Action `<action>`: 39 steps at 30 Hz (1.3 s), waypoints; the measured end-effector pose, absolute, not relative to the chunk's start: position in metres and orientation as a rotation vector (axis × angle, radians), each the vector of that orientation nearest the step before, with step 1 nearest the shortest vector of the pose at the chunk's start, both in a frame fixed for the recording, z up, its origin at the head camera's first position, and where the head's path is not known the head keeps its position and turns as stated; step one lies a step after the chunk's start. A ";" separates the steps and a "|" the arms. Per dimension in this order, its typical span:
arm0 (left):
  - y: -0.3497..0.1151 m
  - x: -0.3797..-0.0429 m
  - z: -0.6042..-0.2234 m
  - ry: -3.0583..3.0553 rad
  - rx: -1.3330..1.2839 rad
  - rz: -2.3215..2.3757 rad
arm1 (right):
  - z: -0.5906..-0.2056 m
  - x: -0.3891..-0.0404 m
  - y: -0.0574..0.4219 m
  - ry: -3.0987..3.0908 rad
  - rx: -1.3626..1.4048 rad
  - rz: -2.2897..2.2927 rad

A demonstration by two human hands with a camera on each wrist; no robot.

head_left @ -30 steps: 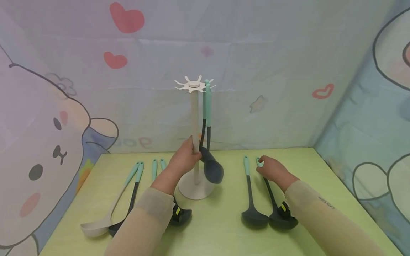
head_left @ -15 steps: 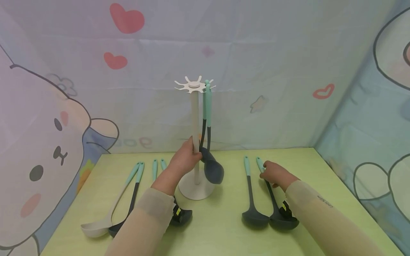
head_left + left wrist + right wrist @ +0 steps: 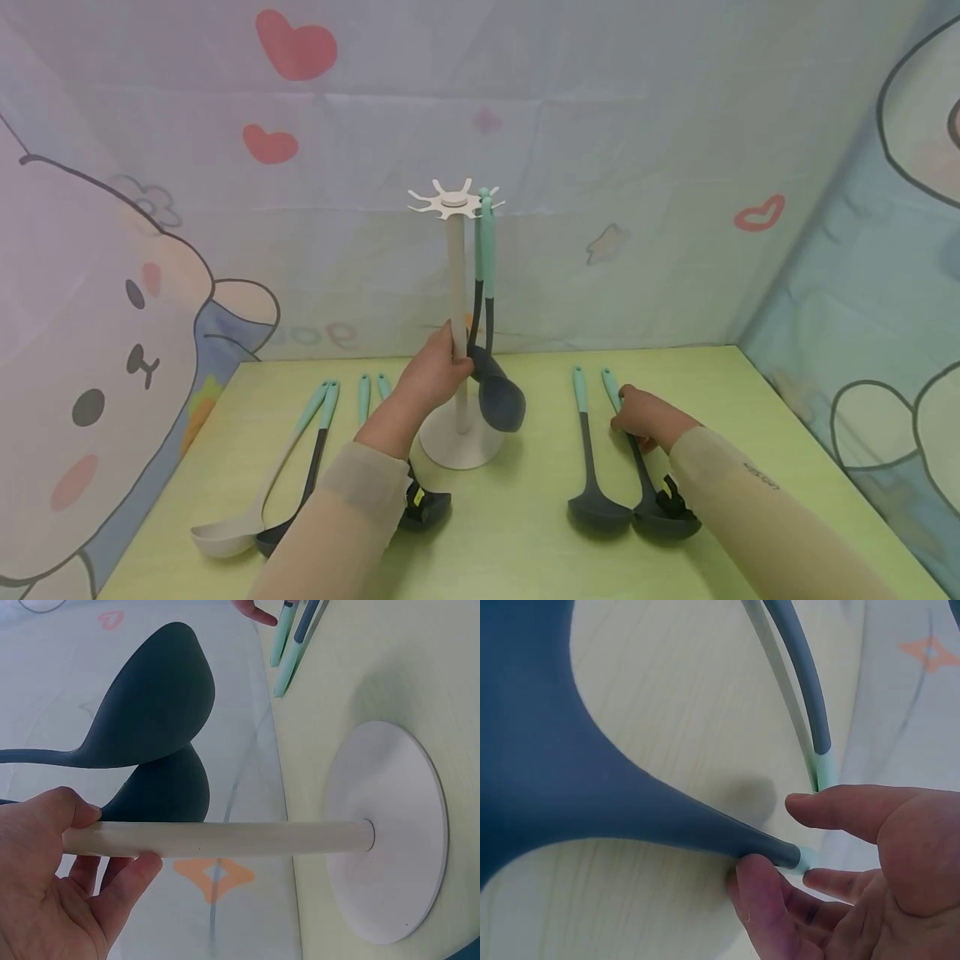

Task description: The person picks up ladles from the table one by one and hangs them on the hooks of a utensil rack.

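Note:
My left hand [image 3: 435, 371] grips the pole [image 3: 225, 838] of a white utensil stand, thumb on one side and fingers on the other. Two dark spoon-like utensils [image 3: 501, 404] with mint handles hang from the stand's hooked top [image 3: 453, 200]. At the right, my right hand [image 3: 651, 417] is at the handle of a dark ladle [image 3: 652, 810] lying on the table. In the right wrist view, the fingers [image 3: 761, 889] are right at the handle while the thumb [image 3: 832, 806] stands apart from it. A second dark ladle [image 3: 587, 454] lies just left of that one.
Left of the stand's round base [image 3: 450, 446] lie a pale ladle [image 3: 228, 533], a dark ladle [image 3: 315, 462] and more mint-handled utensils [image 3: 363, 396], partly hidden by the left arm. A patterned cloth [image 3: 600, 125] rises behind the light green table [image 3: 510, 533].
My right hand has slid from the top end of the ladle's handle down toward its shaft, and the handle's tip is now uncovered. The left hand keeps its grip on the pole.

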State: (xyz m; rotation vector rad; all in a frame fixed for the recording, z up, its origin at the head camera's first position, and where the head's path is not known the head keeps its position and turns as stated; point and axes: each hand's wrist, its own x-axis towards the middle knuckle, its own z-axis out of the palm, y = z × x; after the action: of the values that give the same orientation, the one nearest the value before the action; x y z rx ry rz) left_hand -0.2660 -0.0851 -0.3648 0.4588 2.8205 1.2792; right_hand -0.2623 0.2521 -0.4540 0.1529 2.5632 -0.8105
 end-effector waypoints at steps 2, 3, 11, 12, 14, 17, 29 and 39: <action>-0.085 -0.266 -0.365 2.818 0.460 1.284 | -0.453 -0.261 0.252 2.564 0.154 -0.803; -0.085 -0.266 -0.365 2.818 0.459 1.286 | -0.453 -0.261 0.251 2.562 0.155 -0.801; -0.084 -0.268 -0.367 2.813 0.458 1.289 | -0.455 -0.262 0.253 2.540 0.171 -0.797; -0.083 -0.268 -0.367 2.812 0.458 1.288 | -0.456 -0.262 0.254 2.537 0.175 -0.797; -0.083 -0.268 -0.367 2.807 0.455 1.289 | -0.457 -0.263 0.255 2.536 0.179 -0.792; -0.084 -0.268 -0.368 2.805 0.451 1.288 | -0.458 -0.264 0.256 2.538 0.185 -0.782; -0.081 -0.262 -0.373 2.873 0.354 1.240 | -0.456 -0.263 0.258 2.532 0.161 -0.792; -0.083 -0.256 -0.381 2.918 0.339 1.268 | -0.458 -0.259 0.256 2.551 0.123 -0.833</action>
State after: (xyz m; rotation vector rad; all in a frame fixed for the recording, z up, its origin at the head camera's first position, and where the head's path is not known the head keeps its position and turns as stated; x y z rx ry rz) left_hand -0.2558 -0.0831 -0.3812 0.3391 2.9182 1.2685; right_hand -0.2593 0.2564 -0.4578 0.1226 2.5510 -0.8329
